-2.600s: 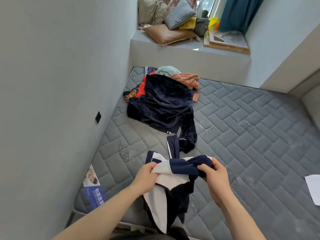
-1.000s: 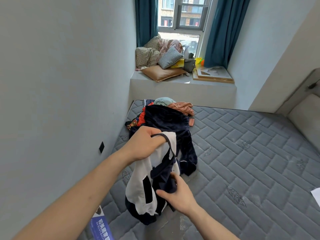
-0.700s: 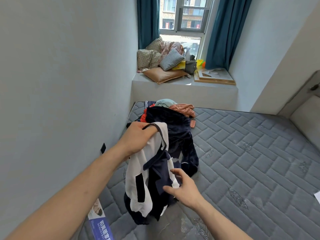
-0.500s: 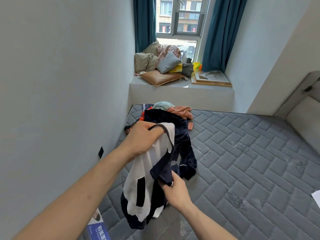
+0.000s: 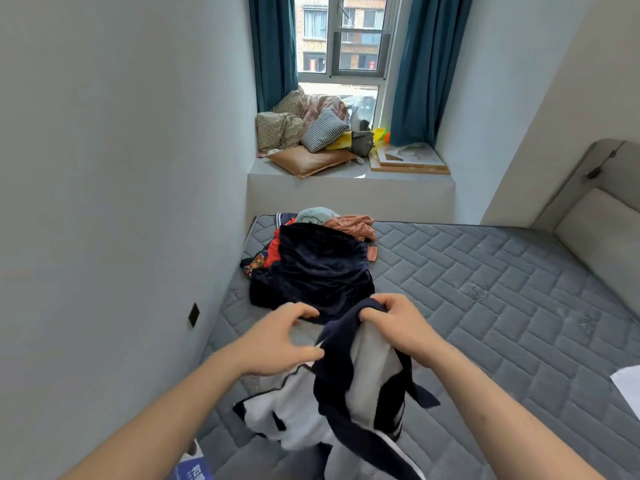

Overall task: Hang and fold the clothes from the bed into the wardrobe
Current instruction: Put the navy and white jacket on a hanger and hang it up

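Observation:
A navy and white garment hangs bunched over the near end of the grey mattress. My right hand pinches its navy top edge and holds it up. My left hand is just left of it, fingers spread and curled, with the thumb at the garment's edge and nothing clearly gripped. Beyond my hands lies a pile of clothes against the left wall, with a dark navy velvet piece on top and red, teal and pink pieces under and behind it. No wardrobe is in view.
The grey wall runs close along the mattress's left side. A window ledge behind the bed holds cushions and a board. A padded headboard is at the right. A white sheet lies at the right edge.
My right hand has moved up and taken the garment's top edge. My left hand has let go of it and opened. The garment has dropped lower toward the mattress.

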